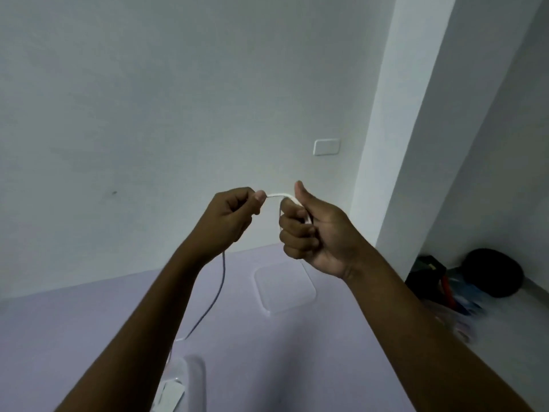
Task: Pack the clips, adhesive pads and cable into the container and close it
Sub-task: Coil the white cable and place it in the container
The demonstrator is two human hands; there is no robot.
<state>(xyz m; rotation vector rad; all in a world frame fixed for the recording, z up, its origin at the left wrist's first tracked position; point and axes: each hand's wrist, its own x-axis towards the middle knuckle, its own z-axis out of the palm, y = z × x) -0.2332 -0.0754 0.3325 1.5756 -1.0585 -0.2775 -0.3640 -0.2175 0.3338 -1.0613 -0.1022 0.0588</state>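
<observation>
A pale wall [178, 99] with a blank switch plate [326, 147] backs a lilac worktop [89, 331]; dark, blurred items [463, 281] lie on the floor at far right. Both hands are raised above the worktop, mid-frame. The left hand [228, 221] has its fingers [260, 196] closed in a pinch on the white cable [282, 195], which arches a short way across to the right hand [315, 230]. The right hand is curled into a loose fist with the thumb raised, and loops of the cable appear to lie around its fingers [295, 230]. The free length of the cable hangs from below the left hand and trails down to the near worktop. A clear, square lid [285, 288] lies flat on the worktop beneath the right wrist. At the near edge, partly hidden by the left forearm, stands the clear container [194, 379], with white flat pieces, probably the adhesive pads [172, 395], in or beside it; which cannot be told. No clips can be made out.

Step in hand, as judged: coiling the cable into a bundle. The next move calls for drawing up the hanging slack in further turns, keeping the coil small enough to fit the container, then lowering it in before fitting the lid.
</observation>
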